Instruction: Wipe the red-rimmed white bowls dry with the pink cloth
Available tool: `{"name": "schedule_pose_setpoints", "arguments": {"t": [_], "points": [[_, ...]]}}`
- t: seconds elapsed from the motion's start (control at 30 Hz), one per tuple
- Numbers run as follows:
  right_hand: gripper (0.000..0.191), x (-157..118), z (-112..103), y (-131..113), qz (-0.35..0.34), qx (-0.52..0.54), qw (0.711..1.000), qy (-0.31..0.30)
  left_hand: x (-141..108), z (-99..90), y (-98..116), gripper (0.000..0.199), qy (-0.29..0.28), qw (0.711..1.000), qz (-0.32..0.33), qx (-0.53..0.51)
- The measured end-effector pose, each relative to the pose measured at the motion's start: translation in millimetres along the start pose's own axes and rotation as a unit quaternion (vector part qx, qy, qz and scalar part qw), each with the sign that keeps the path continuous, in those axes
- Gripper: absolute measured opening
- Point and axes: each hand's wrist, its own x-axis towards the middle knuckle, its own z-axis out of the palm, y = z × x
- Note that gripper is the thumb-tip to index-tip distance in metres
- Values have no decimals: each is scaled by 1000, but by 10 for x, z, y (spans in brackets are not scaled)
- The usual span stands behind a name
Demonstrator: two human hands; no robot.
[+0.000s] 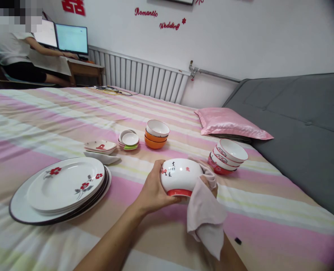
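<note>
A white bowl [181, 175] with red blossoms, dark characters and a red foot is held tilted above the bed, its side toward me. My left hand [152, 186] is closed round its left side, thumb near the foot. On the right side, my right hand [211, 184] presses a pale pink cloth [205, 214] against the bowl; the cloth hides most of its fingers and hangs down over the wrist. Behind and to the right stands a leaning stack of patterned bowls [229, 155]. Farther back is a stack of orange and white bowls [156, 133].
Stacked plates [65, 184] lie at the left, with small dishes [100, 146] and little bowls [129, 139] behind them. A pink pillow [231, 122] rests by the grey headboard [293, 109]. Cables [113, 90] lie at the far edge. Another person [14, 49] sits at a desk.
</note>
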Motion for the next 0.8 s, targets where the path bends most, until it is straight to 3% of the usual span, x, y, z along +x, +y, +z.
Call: {"name": "schedule_pose_setpoints", "arguments": {"t": [0.1,0.4,0.63,0.8], "points": [[43,28,-40,15,-17,-13,1000,5,0,-8,1,76,2,999,20,40],[40,-2,-102,-73,-138,-82,981,-109,-20,-5,-60,69,32,979,69,188],[37,7,-94,-133,-208,-200,946,-147,-1,1,-81,28,15,950,36,311],[29,-30,-30,-146,-249,-277,916,-153,53,35,-109,22,-13,916,10,401]]}}
